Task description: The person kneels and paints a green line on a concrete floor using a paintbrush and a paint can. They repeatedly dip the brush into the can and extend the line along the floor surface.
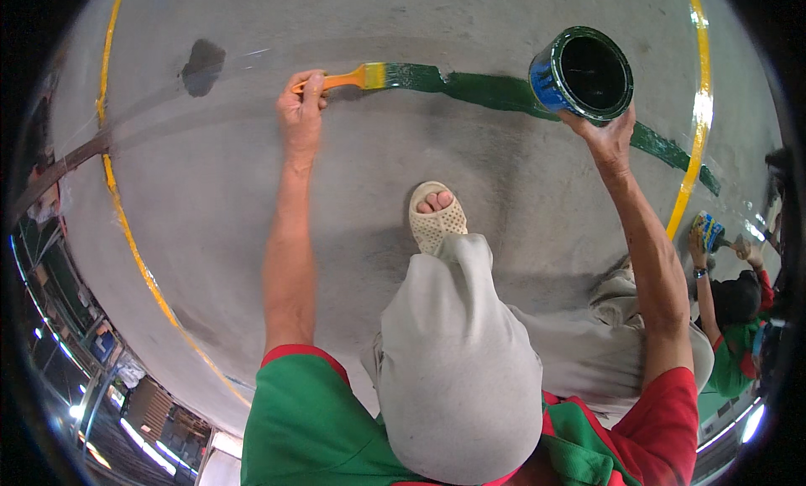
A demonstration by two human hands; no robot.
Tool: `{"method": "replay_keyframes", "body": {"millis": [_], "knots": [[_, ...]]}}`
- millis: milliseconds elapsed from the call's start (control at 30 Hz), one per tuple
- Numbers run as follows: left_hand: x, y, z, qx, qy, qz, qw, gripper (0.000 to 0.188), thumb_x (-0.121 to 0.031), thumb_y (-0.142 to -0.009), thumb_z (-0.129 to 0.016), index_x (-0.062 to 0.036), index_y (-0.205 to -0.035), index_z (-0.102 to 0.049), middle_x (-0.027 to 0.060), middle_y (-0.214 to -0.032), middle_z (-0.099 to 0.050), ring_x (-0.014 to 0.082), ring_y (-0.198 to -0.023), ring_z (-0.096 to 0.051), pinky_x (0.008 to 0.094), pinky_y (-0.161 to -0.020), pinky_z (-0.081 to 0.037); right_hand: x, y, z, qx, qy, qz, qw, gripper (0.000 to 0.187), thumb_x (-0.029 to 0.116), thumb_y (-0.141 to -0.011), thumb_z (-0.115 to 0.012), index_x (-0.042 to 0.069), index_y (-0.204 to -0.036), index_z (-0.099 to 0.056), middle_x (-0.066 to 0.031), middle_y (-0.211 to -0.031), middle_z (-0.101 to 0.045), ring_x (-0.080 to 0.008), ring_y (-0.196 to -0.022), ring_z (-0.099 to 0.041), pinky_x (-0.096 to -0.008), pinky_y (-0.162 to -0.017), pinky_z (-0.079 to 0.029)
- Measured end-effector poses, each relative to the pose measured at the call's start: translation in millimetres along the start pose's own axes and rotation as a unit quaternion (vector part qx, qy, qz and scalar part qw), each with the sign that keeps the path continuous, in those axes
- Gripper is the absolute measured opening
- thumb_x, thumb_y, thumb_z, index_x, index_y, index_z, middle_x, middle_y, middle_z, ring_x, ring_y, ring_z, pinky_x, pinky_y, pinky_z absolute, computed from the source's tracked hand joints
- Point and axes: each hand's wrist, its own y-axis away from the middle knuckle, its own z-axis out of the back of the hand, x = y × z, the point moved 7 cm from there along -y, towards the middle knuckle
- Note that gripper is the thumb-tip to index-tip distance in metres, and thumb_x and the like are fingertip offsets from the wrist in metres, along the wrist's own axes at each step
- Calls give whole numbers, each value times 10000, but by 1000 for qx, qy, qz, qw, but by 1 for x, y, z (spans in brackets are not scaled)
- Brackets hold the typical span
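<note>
Brush (369,76): in L hand, pointing R of it; orange hdl, bristles dk green w/ paint.
L hand (303,108): closed round hdl end.
Brush feel: prob. light, hdl stiff, bristles soft; hold by hdl, wet end likely slippery.
Green band (495,93): starts at bristle tip, R of L hand, runs behind can & past R hand.
Can (546,79): well R of L hand, tilted, mouth showing; dk inside.
R hand (606,138): gripping can from near side, low.
Can feel: prob. heavier, rigid, may slop; hold low on wall, off wet rim.
Yellow line (702,100): R of R hand.
Sandal (438,217): btwn hands, nearer body.
Co-worker (735,301): R of R forearm.
</note>
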Motion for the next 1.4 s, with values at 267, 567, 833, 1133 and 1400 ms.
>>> {"method": "replay_keyframes", "body": {"millis": [267,567,833,1133,1400], "knots": [[-34,-8,81,-80,-225,-69,969,274,-302,-1055,-673,-40,-1046,-754,0,-784,-660,93,-671,-577,264,-613,-451,-8,-22,28,-13,-10,0,1000,880,321,-682,-1005,79,-1404,-563,-109,-1335,-678,-246,-1241,-658,-412,-1133,-508],[-63,23,-12,22,-546,-240,803,209,-231,-1063,-636,-42,-1092,-721,89,-896,-707,227,-725,-687,362,-624,-549,-16,-40,73,-11,-12,-42,999,851,288,-699,-998,39,-1392,-573,-116,-1350,-680,-246,-1258,-647,-406,-1145,-488],[-105,81,-159,76,-352,-315,878,162,-176,-1037,-652,-21,-1048,-697,122,-902,-685,284,-780,-708,398,-649,-582,-9,-43,117,-10,72,-54,996,847,394,-722,-976,15,-1377,-595,-136,-1295,-704,-264,-1185,-692,-412,-1071,-550],[-103,94,-202,62,-134,-234,961,193,-205,-1052,-650,-18,-1053,-698,124,-879,-706,262,-731,-700,397,-643,-556,0,-40,125,-60,92,-33,993,795,294,-742,-907,7,-1411,-586,-123,-1280,-706,-235,-1162,-669,-382,-1001,-541],[-48,42,-58,-66,-210,-58,974,354,-357,-1079,-621,-22,-1055,-733,38,-717,-655,127,-629,-585,338,-569,-463,4,-37,112,-31,42,-41,998,789,323,-741,-921,0,-1388,-604,-133,-1269,-713,-240,-1148,-688,-385,-1004,-556]]}}
